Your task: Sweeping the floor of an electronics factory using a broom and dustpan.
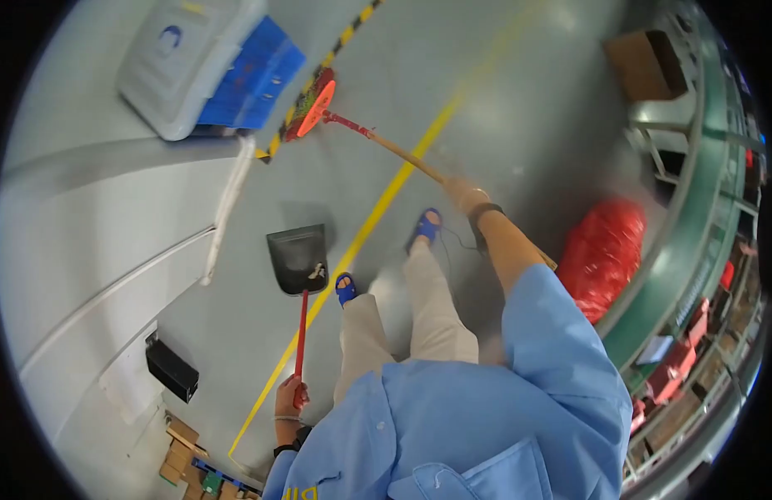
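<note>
Gripping | right fingers (461, 191) wrapped round broomstick (407, 157) | left fingers (292, 390) round dustpan handle (302, 332)

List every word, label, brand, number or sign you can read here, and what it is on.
Shirt: yellow lettering, partly in view, not copied out.
White bin: blue mark, no readable word.
Green conveyor: pale lettering, too small to read.
Broom and dustpan: no readable text.
</note>
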The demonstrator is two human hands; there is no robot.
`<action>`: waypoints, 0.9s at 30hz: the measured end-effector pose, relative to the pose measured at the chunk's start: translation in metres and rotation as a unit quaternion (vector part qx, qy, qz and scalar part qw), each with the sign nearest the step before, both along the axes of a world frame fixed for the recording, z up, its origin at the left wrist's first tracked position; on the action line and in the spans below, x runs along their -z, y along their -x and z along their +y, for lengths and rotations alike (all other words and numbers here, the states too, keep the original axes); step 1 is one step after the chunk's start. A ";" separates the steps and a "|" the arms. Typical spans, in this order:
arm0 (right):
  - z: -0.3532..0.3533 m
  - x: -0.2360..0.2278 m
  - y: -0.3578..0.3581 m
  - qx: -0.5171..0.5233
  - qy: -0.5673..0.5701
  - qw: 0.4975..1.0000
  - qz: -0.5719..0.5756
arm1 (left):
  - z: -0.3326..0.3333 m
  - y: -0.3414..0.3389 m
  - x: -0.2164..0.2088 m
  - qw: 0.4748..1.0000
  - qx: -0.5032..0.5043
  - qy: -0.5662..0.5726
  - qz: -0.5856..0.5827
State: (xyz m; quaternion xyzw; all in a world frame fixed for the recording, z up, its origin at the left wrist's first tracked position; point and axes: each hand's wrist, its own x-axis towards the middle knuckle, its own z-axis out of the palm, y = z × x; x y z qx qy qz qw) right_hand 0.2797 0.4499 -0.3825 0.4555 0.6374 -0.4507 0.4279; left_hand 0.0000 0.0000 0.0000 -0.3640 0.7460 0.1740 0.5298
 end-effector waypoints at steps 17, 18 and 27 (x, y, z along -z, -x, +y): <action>0.143 -0.184 0.033 0.071 -0.199 0.968 -0.139 | 0.161 0.323 0.170 0.974 -0.050 -0.208 0.070; 0.148 -0.200 0.030 0.071 -0.210 0.967 -0.123 | 0.155 0.305 0.172 0.973 -0.047 -0.215 0.068; 0.250 -0.168 0.122 -0.168 -0.280 0.942 0.075 | 0.171 0.213 0.185 0.969 -0.013 -0.234 0.082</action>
